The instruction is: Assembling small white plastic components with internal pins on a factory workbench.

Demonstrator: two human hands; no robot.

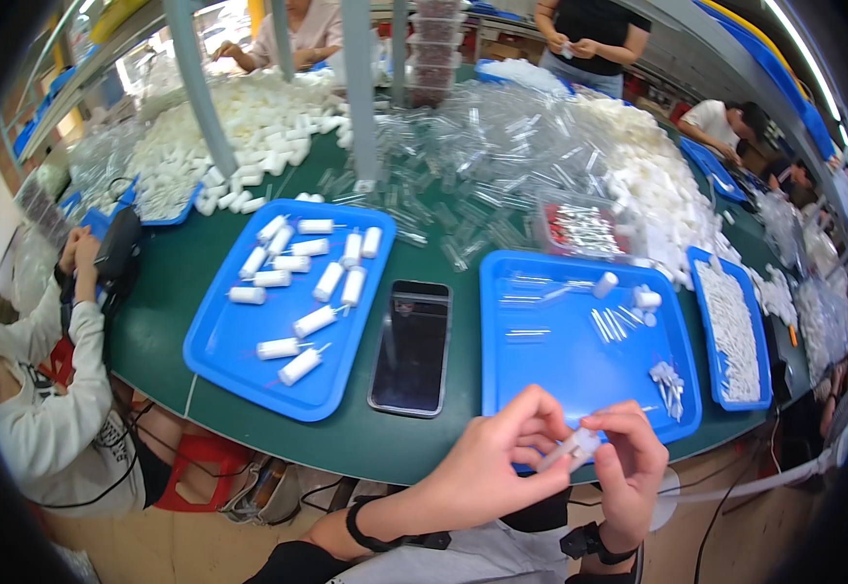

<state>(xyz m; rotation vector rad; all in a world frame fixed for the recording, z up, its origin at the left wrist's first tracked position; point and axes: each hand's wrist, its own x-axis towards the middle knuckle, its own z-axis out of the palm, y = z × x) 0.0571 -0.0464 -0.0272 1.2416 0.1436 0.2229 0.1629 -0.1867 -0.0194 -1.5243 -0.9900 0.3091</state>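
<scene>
My left hand [502, 450] and my right hand [634, 465] meet over the front edge of the right blue tray [579, 375]. Between their fingertips is a small white cylinder [572, 449], tilted, with a paler piece at its right end. Both hands are closed on it; fingers partly hide it. In this tray lie clear tubes [528, 336], thin silvery rods [609, 325], white cylinders [606, 284] and a little heap of small white parts [670, 383]. A left blue tray [239, 362] carries several white cylinders [292, 264] with thin ends sticking out.
A dark phone [411, 347] lies between the trays. Behind are piles of clear tubes [502, 127] and white pieces [249, 127], plus a clear box [584, 229] of small parts. Grey posts [359, 97] rise from the green table. A person [49, 389] sits left; others work across the table.
</scene>
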